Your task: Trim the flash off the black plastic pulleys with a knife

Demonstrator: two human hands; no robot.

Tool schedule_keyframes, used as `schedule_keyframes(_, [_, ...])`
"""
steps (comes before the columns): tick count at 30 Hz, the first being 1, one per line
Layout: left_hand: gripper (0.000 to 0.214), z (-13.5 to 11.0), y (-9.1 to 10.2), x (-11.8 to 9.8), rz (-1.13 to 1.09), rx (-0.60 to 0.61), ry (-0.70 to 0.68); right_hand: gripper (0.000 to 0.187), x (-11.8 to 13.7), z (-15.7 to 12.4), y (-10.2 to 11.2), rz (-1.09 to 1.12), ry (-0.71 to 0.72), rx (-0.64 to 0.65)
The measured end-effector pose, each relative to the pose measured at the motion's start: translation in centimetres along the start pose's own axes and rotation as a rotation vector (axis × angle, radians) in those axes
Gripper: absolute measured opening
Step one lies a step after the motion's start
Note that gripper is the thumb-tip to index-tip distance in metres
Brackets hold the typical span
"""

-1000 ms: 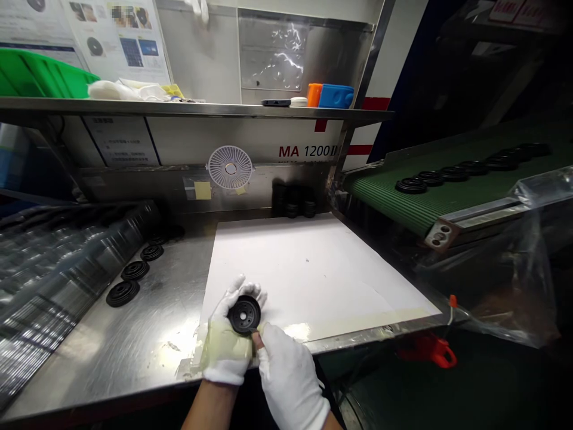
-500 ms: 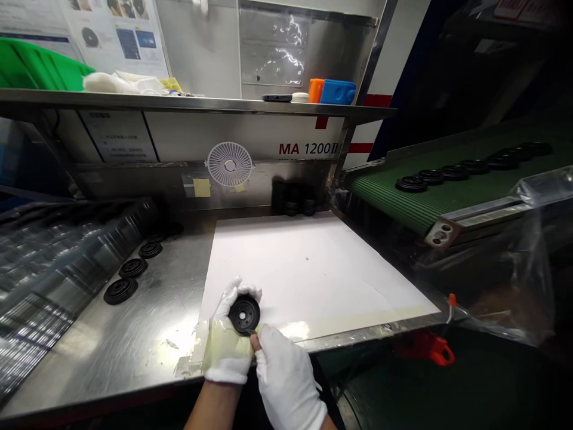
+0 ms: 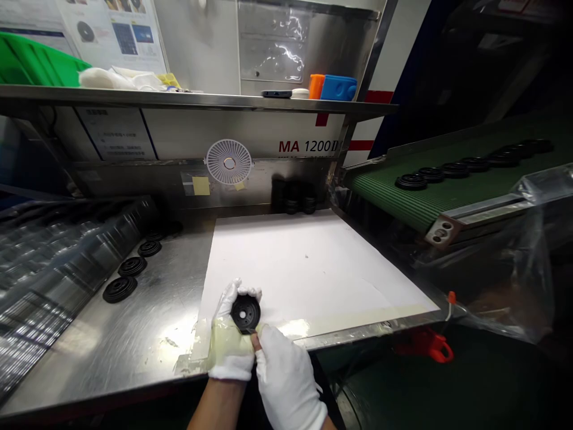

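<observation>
My left hand, in a white glove, holds a small round black rubber part with a centre hole, fingers curled behind it. My right hand, also gloved, is closed with thumb and fingertip pinched at the part's lower edge; what it pinches is too small to make out. Both hands hover over the near edge of a white sheet taped to the steel bench.
Several black parts lie in a row at the left beside clear plastic trays. More black parts ride a green conveyor at right. Stacked parts stand at the back wall. A small fan hangs under the shelf.
The hands and part stay nearly still; the view has shifted slightly, and the parts on the conveyor appear unmoved.
</observation>
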State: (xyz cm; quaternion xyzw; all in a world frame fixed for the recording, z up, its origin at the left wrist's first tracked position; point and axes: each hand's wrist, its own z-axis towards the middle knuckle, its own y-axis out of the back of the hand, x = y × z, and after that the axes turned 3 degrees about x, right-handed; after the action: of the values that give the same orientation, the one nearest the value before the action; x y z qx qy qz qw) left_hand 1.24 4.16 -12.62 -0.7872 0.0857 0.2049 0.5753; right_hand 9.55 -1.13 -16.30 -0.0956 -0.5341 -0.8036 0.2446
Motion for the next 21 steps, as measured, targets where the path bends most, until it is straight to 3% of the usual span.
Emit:
schedule_keyframes(2, [0.024,-0.2,0.3,-0.3,0.039,0.041,0.023,0.021,-0.1,0.2,0.2,0.003,0.004,-0.002])
schedule_keyframes(6, [0.032,-0.5,0.8,-1.0,0.061,0.161,0.23,0.024,-0.9,0.7,1.0,-0.006,-0.013,0.009])
schedule_keyframes(13, [0.008,0.0,0.1,0.0,-0.038,0.093,0.129,0.024,-0.6,0.0,0.4,0.015,-0.007,0.0])
schedule_keyframes(18, [0.017,0.0,0.0,-0.1,-0.012,0.075,0.036,0.027,0.2,0.2,0.2,0.068,-0.001,-0.016])
schedule_keyframes(21, [0.022,-0.3,0.0,-0.7,0.033,0.047,0.071,0.032,0.2,0.5,1.5,0.192,-0.001,0.078])
